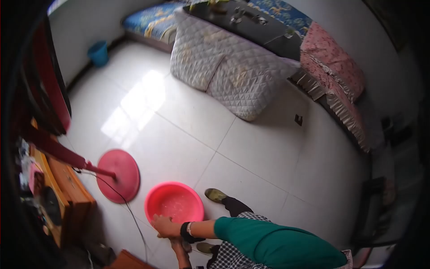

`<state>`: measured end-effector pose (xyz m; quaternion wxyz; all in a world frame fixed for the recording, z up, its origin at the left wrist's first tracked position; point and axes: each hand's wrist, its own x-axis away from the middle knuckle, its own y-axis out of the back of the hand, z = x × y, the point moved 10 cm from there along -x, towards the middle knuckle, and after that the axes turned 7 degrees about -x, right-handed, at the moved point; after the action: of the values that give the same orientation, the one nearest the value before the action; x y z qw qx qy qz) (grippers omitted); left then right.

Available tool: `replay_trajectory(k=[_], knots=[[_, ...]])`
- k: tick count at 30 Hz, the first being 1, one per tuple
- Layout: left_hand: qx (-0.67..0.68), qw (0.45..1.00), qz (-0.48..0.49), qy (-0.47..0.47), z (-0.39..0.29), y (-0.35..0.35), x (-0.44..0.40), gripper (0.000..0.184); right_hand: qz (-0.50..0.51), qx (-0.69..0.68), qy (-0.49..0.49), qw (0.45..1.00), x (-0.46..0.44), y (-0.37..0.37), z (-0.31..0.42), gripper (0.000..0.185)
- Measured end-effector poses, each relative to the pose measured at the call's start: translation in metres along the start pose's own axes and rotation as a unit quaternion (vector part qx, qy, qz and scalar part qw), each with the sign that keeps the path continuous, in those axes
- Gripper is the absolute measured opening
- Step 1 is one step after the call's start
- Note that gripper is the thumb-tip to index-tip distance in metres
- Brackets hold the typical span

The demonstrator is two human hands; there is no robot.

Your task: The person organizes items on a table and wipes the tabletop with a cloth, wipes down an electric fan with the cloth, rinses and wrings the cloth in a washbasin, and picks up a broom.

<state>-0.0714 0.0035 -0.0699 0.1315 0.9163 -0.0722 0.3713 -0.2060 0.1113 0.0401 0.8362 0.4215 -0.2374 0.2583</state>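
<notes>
A pink basin stands on the tiled floor at the lower middle, with what looks like a little water and froth in it. My right hand, below the green sleeve with a dark band at the wrist, reaches over the basin's near rim. Its fingers look loosely bent and a little apart, and no object shows in them. Close beneath it comes my left hand, mostly covered by the right one, so its fingers are hidden. Whether the two hands touch cannot be made out.
A pink round stand base with a trailing cord lies beside the basin. Left of it is a wooden cabinet. A quilt-draped table, a blue bucket and a pink-covered seat are farther back. A small dark object lies on the floor.
</notes>
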Motion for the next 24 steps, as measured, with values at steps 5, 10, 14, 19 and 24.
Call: replay_trajectory(k=[5,10,14,19,24], knots=[[0.340,0.895,0.194,0.216,0.046,0.004,0.129,0.073,0.033,-0.321,0.329,0.888,0.041,0.031,0.036,0.044],[0.276,0.925,0.143,0.217,-0.055,0.042,0.155,0.034,-0.180,-0.208,0.239,0.931,0.141,0.150,-0.026,0.023],[0.250,0.944,0.076,0.203,-0.124,0.039,0.161,0.035,-0.100,0.011,0.112,0.989,0.189,0.186,-0.141,0.023],[0.231,0.953,0.030,0.194,-0.203,0.000,0.164,0.038,-0.074,-0.130,-0.015,0.989,0.272,0.250,-0.311,0.024],[0.216,0.961,0.009,0.170,-0.261,-0.034,0.156,0.041,0.020,-0.381,-0.176,0.907,0.327,0.311,-0.374,0.031]])
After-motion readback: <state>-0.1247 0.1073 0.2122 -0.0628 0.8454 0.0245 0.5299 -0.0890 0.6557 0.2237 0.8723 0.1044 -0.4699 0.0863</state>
